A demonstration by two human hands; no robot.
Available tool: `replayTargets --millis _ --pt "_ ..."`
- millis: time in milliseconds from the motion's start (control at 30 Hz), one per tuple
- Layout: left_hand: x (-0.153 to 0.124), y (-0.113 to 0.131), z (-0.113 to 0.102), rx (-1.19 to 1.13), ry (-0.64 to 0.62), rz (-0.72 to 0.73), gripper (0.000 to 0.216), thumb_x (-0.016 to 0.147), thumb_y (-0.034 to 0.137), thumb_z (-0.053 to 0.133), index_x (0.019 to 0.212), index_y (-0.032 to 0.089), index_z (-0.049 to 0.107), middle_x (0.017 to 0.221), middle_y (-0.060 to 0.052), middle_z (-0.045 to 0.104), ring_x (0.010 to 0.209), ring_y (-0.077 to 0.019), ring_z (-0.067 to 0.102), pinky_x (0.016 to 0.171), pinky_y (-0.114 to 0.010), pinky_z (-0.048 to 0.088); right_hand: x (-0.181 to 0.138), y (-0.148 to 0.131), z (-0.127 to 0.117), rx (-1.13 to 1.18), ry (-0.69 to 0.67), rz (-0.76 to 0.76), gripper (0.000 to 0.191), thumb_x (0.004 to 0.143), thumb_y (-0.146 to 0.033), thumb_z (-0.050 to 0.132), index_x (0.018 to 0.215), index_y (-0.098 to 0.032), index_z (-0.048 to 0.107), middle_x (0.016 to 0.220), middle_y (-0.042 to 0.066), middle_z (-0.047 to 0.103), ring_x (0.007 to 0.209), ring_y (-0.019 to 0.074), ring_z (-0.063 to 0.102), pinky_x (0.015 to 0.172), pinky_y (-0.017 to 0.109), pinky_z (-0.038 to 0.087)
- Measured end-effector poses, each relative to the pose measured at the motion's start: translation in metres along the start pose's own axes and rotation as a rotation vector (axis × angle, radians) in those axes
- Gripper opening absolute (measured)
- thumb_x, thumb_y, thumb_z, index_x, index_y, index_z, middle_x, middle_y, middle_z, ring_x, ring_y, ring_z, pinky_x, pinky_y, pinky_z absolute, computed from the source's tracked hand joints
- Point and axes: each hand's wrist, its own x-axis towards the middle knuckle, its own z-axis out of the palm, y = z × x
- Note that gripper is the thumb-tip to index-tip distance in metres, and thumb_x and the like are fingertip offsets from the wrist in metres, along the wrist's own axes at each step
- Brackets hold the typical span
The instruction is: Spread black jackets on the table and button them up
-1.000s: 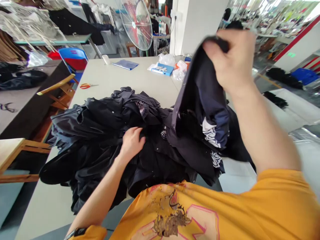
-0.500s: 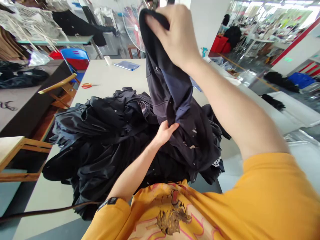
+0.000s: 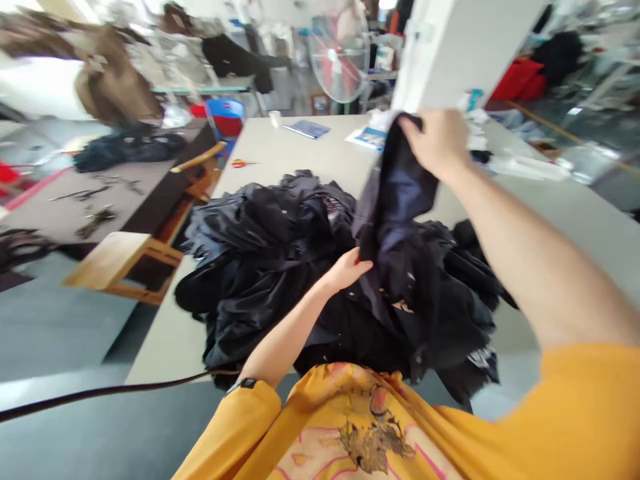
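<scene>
My right hand (image 3: pixel 437 143) is raised and shut on the top of a dark navy jacket (image 3: pixel 400 200) with a blue panel, which hangs down from my fingers. My left hand (image 3: pixel 347 270) is lower, its fingers on the jacket's edge, and seems to grip it. Below both hands, a large heap of black garments (image 3: pixel 270 247) lies on a pale grey table (image 3: pixel 295 143). The jacket's lower part merges into the heap, so its hem is hidden.
Orange-handled scissors (image 3: pixel 245 163), a blue folder (image 3: pixel 307 129) and a white cup (image 3: pixel 274 119) lie on the far table. A standing fan (image 3: pixel 337 60) is beyond it. At left are a wooden stool (image 3: pixel 113 260) and a dark-topped table (image 3: pixel 75 213). A dark cable (image 3: pixel 100 391) crosses the lower left.
The whole view has swung, with the table shifting right. My right hand has dropped lower, bringing the jacket's top down with it. My left hand stays at the jacket's edge.
</scene>
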Motion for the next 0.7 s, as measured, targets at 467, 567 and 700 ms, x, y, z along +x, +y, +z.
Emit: replayTargets --millis 467,567,700 --pt "0.007 0.074 -0.255 0.829 0.744 -0.096 0.065 0.082 0.018 0.071 0.143 0.007 0.050 0.135 -0.023 0.060 0.128 -0.0330 0.057 0.110 -0.044 0.042 -0.035 0.082 0.151 0.326 -0.378 0.085 0.011 0.071 -0.018 0.072 0.069 -0.028 0.070 0.088 0.013 0.075 0.072 0.0265 0.060 0.078 0.047 0.044" --pt "-0.024 0.055 -0.222 0.869 0.526 0.054 0.041 0.088 0.015 0.058 0.128 0.010 0.065 0.125 -0.015 0.069 0.116 -0.0272 0.065 0.106 -0.037 0.046 -0.048 0.017 0.141 0.485 -0.438 -0.166 0.011 0.080 -0.031 0.066 0.085 -0.027 0.076 0.100 0.013 0.077 0.081 0.0296 0.068 0.082 0.047 0.049" --pt "-0.112 0.008 -0.161 1.079 0.130 0.178 0.030 0.086 0.013 0.055 0.108 0.022 0.073 0.106 -0.004 0.075 0.104 -0.0238 0.069 0.109 -0.040 0.044 -0.074 -0.044 0.137 0.640 -0.602 -0.314 0.028 0.088 -0.048 0.058 0.094 -0.028 0.076 0.103 0.007 0.077 0.084 0.0273 0.071 0.083 0.043 0.055"
